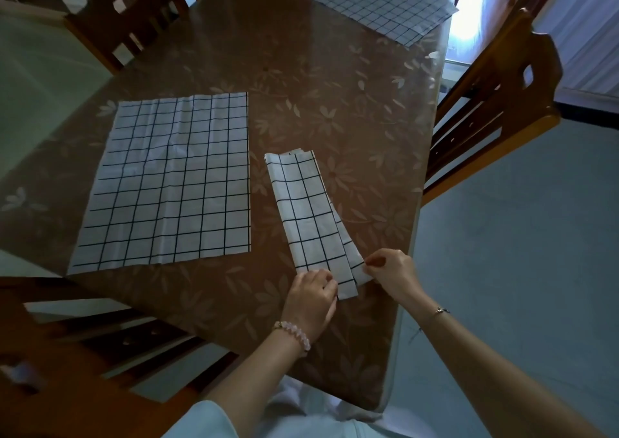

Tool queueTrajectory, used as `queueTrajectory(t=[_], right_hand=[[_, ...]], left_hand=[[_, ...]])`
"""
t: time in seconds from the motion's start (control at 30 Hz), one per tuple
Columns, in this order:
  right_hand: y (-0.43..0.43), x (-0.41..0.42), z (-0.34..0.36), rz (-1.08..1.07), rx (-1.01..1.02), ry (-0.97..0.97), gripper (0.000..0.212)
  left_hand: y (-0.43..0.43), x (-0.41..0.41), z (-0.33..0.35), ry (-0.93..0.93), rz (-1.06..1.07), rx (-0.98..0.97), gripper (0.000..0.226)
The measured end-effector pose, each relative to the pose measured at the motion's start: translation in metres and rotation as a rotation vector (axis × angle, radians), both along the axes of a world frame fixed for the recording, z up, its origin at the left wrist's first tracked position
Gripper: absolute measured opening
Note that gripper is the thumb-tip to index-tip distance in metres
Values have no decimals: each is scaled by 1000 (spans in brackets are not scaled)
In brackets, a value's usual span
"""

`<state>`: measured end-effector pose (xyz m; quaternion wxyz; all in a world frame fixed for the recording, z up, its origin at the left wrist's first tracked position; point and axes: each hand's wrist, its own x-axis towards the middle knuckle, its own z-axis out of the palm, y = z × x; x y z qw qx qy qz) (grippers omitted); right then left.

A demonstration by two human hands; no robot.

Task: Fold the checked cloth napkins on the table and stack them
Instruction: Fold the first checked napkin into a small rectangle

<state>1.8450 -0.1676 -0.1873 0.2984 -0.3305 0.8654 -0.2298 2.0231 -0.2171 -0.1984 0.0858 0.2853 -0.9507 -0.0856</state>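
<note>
Head view: your left hand (310, 292) sits palm-down at the near end of the folded napkin (306, 213), fingers curled and closed on its near-left corner. Wrist bent slightly inward, forearm coming up from the lower centre, beaded bracelet (294, 333) on the wrist.

Your right hand (390, 271) is just beside it, thumb and forefinger pinched shut on the loose under-layer at the near-right corner. That layer splays out a little from the top layer. Forearm runs in from the lower right, thin bracelet (438, 311) on it.

The folded napkin is a long narrow strip, lying on the desk (335, 69) near its right edge, running away from you, tilted slightly left at the far end. Far end layers not quite aligned.

A flat napkin (170, 183) lies open to the left of the strip, near but not touching. A far napkin (382, 5) lies open at the far right corner of the desk, well apart from both.

Chairs: one at the right side (495, 102), one far left (130, 18), one near left (83, 354).
</note>
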Motion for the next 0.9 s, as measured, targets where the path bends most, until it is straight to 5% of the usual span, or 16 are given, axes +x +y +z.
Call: queueTrajectory(t=[0.13,0.37,0.7,0.8,0.9], right_hand=[[2,-1,1,-49,-5,-79,5],[8,2,4,-132,-26,-231,3],[11,0,2,-200,-31,-418,12],[12,-2,3,-170,-26,-307,19],[15,-1,8,24,-56,23,23]], left_hand=[[1,-3,-1,12,45,6,28],[-1,-11,6,222,239,287,8],[4,-23,2,156,30,155,19],[1,-21,-2,124,-24,105,20],[-1,-20,-4,98,-62,79,16]])
